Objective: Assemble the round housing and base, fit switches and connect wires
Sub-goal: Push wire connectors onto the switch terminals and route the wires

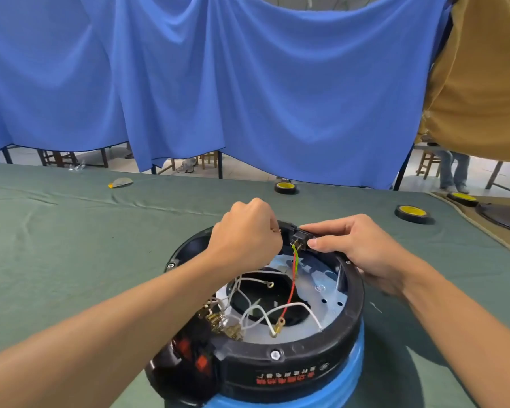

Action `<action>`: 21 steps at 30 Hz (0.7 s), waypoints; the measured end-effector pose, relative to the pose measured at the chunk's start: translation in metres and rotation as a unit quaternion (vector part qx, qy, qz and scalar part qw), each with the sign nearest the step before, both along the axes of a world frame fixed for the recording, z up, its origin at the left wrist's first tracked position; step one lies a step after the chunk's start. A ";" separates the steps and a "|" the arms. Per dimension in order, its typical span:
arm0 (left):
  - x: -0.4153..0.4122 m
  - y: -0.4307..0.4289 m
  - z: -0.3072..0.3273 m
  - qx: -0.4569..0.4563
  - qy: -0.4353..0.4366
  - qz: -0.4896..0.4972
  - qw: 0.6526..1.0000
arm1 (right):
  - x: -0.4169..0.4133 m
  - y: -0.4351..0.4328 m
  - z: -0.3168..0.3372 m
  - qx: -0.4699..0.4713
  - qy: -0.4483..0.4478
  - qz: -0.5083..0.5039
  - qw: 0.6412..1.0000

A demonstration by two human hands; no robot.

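Status: housing [292, 360] on base [348, 387], switches [195, 354] fitted at 7 o'clock. right hand [357, 245] fingers pinch connector [299, 241] at 12; left hand [245, 234] fingers curl on terminal [278, 230]. White wires [265, 313] loose: wiring remains.

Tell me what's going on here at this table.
A person is wiring a round black housing that sits on a blue base on the green-covered table. The right hand pinches a small black component at the housing's far rim, with a red wire and a green-yellow wire running down from it. The left hand is curled beside it; what it holds is hidden. White wires lie loose inside.
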State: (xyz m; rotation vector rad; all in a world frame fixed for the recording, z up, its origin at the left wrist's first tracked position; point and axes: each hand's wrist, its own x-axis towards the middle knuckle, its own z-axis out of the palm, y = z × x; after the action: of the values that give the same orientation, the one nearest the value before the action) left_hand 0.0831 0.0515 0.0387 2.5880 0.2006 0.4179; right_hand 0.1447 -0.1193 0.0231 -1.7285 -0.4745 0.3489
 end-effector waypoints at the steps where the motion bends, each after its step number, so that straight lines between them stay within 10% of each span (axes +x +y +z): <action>1: 0.000 0.000 -0.002 -0.019 0.001 -0.010 1.000 | 0.001 0.001 -0.001 0.002 -0.001 -0.002 1.000; 21: 0.001 -0.003 -0.012 0.010 0.022 -0.046 0.999 | 0.002 0.001 -0.007 0.034 -0.005 -0.001 0.999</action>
State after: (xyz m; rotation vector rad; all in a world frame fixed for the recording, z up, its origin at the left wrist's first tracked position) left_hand 0.0845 0.0480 0.0269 2.6152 0.0916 0.3308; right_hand 0.1467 -0.1181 0.0162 -1.6660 -0.4877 0.3193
